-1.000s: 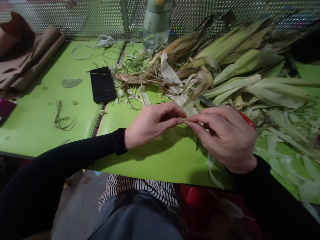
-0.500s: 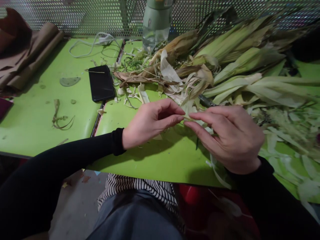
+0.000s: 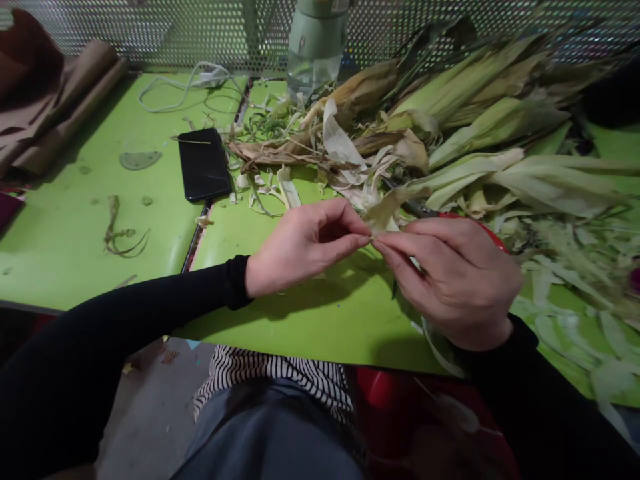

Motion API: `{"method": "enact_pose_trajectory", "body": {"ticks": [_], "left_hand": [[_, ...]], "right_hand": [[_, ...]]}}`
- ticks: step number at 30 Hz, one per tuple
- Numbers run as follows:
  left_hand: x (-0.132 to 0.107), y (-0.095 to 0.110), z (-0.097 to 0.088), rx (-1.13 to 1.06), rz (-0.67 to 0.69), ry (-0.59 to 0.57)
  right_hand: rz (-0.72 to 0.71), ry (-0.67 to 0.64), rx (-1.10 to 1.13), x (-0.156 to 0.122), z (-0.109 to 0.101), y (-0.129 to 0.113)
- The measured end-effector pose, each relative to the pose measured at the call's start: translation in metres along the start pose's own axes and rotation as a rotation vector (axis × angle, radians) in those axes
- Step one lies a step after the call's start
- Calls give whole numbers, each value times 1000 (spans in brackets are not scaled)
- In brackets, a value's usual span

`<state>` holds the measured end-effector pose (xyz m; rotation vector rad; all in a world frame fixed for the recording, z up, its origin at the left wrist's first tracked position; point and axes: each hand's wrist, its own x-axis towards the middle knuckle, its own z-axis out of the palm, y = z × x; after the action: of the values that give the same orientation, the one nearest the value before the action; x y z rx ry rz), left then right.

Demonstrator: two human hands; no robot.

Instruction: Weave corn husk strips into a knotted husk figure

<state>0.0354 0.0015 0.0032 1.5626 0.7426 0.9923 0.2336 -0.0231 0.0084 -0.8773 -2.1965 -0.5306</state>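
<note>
Over the green table, my left hand and my right hand meet fingertip to fingertip. Both are closed in a pinch on a pale strip of corn husk, whose wider end fans up and back from the fingers. Its pinched end is mostly hidden by my fingertips. Just behind my right hand lies a pair of scissors with red handles, partly covered by the hand. Loose husk scraps lie beyond my left hand.
Behind my hands spreads a heap of corn husks. A water bottle stands by the perforated screen. A black phone, a white cable and brown paper lie to the left. Shredded husk covers the right.
My right hand has shifted slightly left, its fingers pressing closer to my left fingertips. The husk's free end leans differently, and the red scissor handle now shows behind my right hand.
</note>
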Motion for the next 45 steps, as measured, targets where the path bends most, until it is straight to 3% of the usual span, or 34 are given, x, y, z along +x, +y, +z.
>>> {"method": "enact_pose_trajectory", "body": {"ticks": [8,16,21,26,33,38,45], "left_hand": [[0,-4,2,-47,-47,17],[-2,-7,5,-35,10,64],[-2,-4,5,-22,47,30],[-2,-6,8,-95,21,43],[0,-3,11,-318,-141,61],[1,0,7,-435,-250,64],[2,-2,4,-552,-371,5]], "right_hand": [[147,2,146,1,1,-1],[278,-113,275,2,2,-1],[377,-175,365,4,0,-5],[498,-138,442,2,0,-11],[709,-15,592,-6,7,-15],[680,23,664,-6,11,-14],[659,17,586,-3,12,-16]]}}
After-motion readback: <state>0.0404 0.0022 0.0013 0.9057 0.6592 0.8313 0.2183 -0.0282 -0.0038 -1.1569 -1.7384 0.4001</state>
